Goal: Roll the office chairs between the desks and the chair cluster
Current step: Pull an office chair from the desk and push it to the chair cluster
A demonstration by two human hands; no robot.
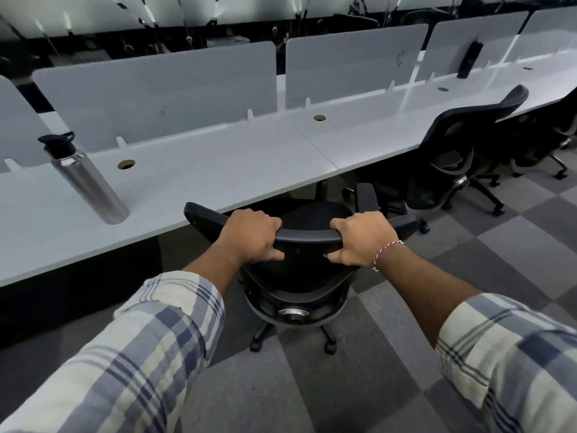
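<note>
1. The left hand [249,237] grips the top rail of a black office chair [296,276], fingers curled over the front of the rail and thumb pressed underneath.
2. The right hand [363,239] holds the same rail just to the right, in the same way, with bare rail between the two hands. A red-and-white thread bracelet [385,253] circles its wrist.
3. Both forearms come out of rolled plaid sleeves [162,332].
4. The held chair stands upright on its casters on the checkered grey carpet [487,245], its back toward the camera. Its seat faces the long white table [218,170], and the front of the seat reaches under the table's edge. One armrest [367,195] rises just beside that edge.
5. A second office chair [452,151], black with a mesh back, stands to the right and is pushed in against the table. More dark chairs [559,132] stand farther right along the same edge.
6. A steel water bottle [86,179] with a black looped cap stands on the table to the left, well apart from the held chair.
7. A dark bottle [468,59] stands on the table at the far right, beside a grey divider panel [156,89].
8. Round cable holes [126,164] are cut into the tabletop near the foot of the panels.
</note>
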